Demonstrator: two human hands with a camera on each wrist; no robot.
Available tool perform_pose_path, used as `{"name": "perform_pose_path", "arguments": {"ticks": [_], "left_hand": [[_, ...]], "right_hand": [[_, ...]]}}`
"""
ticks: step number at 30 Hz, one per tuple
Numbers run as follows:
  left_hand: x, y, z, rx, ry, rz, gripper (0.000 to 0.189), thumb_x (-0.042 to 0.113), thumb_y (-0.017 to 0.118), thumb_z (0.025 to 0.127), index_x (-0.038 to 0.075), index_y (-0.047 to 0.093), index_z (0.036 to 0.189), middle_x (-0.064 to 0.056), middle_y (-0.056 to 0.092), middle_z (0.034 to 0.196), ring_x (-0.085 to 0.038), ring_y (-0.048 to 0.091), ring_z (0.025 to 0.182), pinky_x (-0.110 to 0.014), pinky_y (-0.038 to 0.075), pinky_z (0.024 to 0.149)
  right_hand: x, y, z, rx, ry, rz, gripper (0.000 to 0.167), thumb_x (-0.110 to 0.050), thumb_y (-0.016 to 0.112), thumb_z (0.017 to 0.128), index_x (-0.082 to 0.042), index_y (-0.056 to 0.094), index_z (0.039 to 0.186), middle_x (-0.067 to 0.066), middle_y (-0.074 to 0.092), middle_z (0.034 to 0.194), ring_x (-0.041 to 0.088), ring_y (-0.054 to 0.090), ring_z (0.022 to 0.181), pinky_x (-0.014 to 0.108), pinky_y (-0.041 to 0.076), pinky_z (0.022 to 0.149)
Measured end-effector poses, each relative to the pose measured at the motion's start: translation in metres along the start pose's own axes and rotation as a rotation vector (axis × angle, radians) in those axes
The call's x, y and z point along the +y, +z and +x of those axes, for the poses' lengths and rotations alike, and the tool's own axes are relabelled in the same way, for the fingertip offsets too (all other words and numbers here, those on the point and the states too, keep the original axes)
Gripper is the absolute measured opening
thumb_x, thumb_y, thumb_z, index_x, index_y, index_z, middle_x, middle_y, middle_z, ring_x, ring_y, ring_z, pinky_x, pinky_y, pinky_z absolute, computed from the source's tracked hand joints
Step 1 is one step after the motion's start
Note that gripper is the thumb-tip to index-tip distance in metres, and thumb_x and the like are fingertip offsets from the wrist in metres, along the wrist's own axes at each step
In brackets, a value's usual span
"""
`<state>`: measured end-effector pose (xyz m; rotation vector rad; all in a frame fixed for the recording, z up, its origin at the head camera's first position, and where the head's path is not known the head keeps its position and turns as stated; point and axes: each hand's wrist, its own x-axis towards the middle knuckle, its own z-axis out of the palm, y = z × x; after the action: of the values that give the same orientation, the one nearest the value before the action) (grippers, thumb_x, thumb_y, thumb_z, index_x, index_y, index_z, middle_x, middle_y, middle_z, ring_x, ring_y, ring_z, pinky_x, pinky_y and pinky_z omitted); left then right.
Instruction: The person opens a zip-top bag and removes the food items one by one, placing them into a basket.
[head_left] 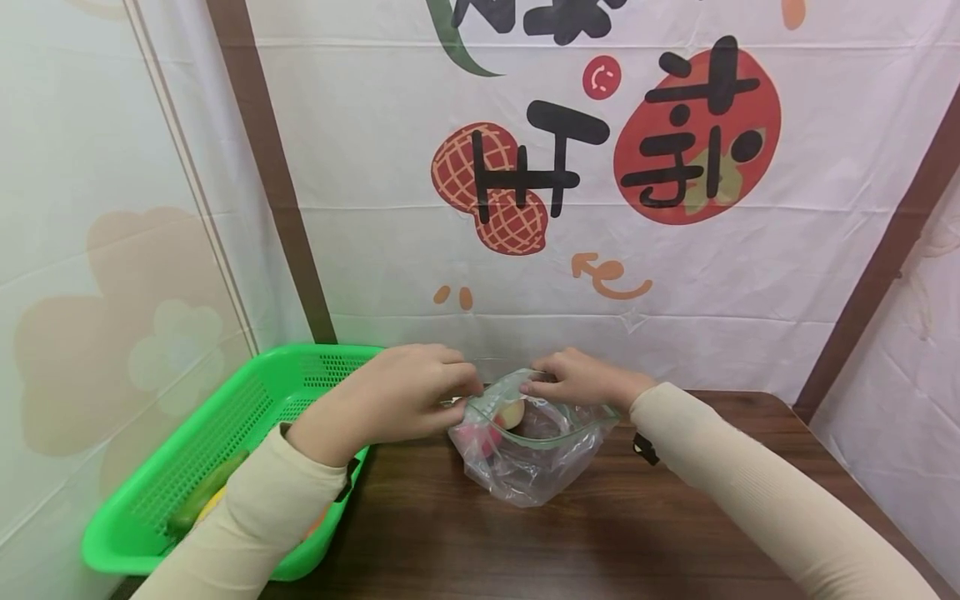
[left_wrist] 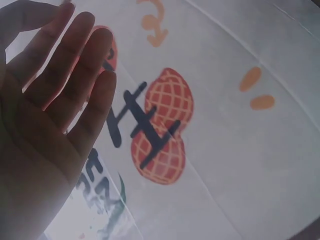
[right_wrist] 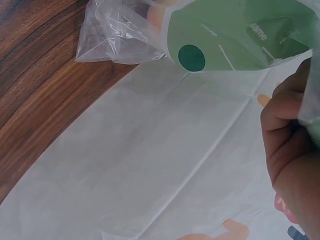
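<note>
A clear plastic bag (head_left: pixel 536 467) with a green band around its mouth stands on the table, its mouth spread wide. Inside it lie a pinkish-red item (head_left: pixel 480 435) and a pale yellow, rounded one (head_left: pixel 512 414). At the left side of the mouth, my left hand (head_left: pixel 408 396) pinches the rim between thumb and index finger. Its other fingers (left_wrist: pixel 82 75) stretch out loosely in the left wrist view. My right hand (head_left: pixel 573 377) grips the far right rim with curled fingers. The bag's green printed panel (right_wrist: pixel 225 37) shows in the right wrist view.
A green plastic basket (head_left: pixel 217 408) stands at the left, partly behind my left sleeve. A long green vegetable (head_left: pixel 202 496) and something yellow and orange lie in it. Behind the brown wooden table (head_left: pixel 420 525) hangs a white printed cloth (head_left: pixel 375 167).
</note>
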<state>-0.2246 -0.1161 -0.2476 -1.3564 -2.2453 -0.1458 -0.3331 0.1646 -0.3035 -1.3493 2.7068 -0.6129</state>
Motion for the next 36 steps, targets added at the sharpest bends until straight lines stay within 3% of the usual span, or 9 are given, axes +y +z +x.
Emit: {"name": "perform_pose_path", "arguments": {"ticks": [8, 16, 20, 25, 32, 36], "left_hand": [[0.015, 0.016, 0.034, -0.066, 0.059, -0.029, 0.009, 0.015, 0.068, 0.088, 0.02, 0.07, 0.094, 0.011, 0.065, 0.084, -0.005, 0.056, 0.071, -0.025, 0.048, 0.064], [0.025, 0.036, 0.059, -0.218, 0.009, -0.005, 0.017, 0.012, 0.071, 0.086, 0.027, 0.076, 0.083, 0.017, 0.06, 0.071, -0.003, 0.049, 0.063, -0.022, 0.044, 0.058], [0.025, 0.048, 0.067, -0.254, -0.022, 0.016, 0.02, 0.01, 0.073, 0.085, 0.027, 0.074, 0.073, 0.017, 0.053, 0.062, -0.006, 0.044, 0.059, -0.021, 0.04, 0.055], [0.024, 0.065, 0.071, -0.297, -0.056, 0.007, 0.018, 0.008, 0.076, 0.083, 0.023, 0.076, 0.074, 0.015, 0.051, 0.057, -0.005, 0.042, 0.057, -0.02, 0.039, 0.054], [0.026, 0.088, 0.076, -0.361, -0.054, 0.004, 0.03, -0.003, 0.068, 0.081, 0.026, 0.073, 0.072, 0.015, 0.03, 0.052, -0.004, 0.03, 0.058, -0.017, 0.027, 0.055], [0.029, 0.103, 0.08, -0.434, -0.038, 0.111, 0.034, -0.006, 0.066, 0.083, 0.024, 0.064, 0.066, 0.012, 0.026, 0.052, -0.004, 0.023, 0.054, -0.017, 0.02, 0.052]], "right_hand": [[-0.002, -0.001, 0.002, 0.019, -0.039, 0.014, 0.028, -0.025, 0.056, 0.104, -0.019, 0.055, 0.077, -0.01, 0.041, 0.06, 0.004, 0.038, 0.049, 0.025, 0.039, 0.055], [-0.003, -0.002, 0.005, 0.037, -0.03, 0.009, 0.029, -0.026, 0.054, 0.105, -0.02, 0.057, 0.076, -0.011, 0.047, 0.062, 0.004, 0.042, 0.054, 0.026, 0.04, 0.057], [-0.003, -0.003, 0.005, 0.058, -0.039, -0.003, 0.029, -0.026, 0.054, 0.105, -0.02, 0.057, 0.076, -0.011, 0.048, 0.064, 0.005, 0.044, 0.056, 0.027, 0.041, 0.058], [-0.004, -0.004, 0.005, 0.059, -0.053, -0.012, 0.028, -0.023, 0.055, 0.104, -0.019, 0.056, 0.077, -0.01, 0.046, 0.064, 0.005, 0.043, 0.055, 0.026, 0.041, 0.058], [-0.005, -0.004, 0.004, 0.06, -0.067, -0.014, 0.028, -0.02, 0.055, 0.104, -0.019, 0.053, 0.075, -0.011, 0.043, 0.061, 0.003, 0.041, 0.053, 0.025, 0.039, 0.057], [-0.006, -0.004, 0.005, 0.091, -0.08, -0.033, 0.033, -0.024, 0.056, 0.103, -0.02, 0.048, 0.072, -0.012, 0.037, 0.06, 0.002, 0.036, 0.052, 0.024, 0.038, 0.057]]}}
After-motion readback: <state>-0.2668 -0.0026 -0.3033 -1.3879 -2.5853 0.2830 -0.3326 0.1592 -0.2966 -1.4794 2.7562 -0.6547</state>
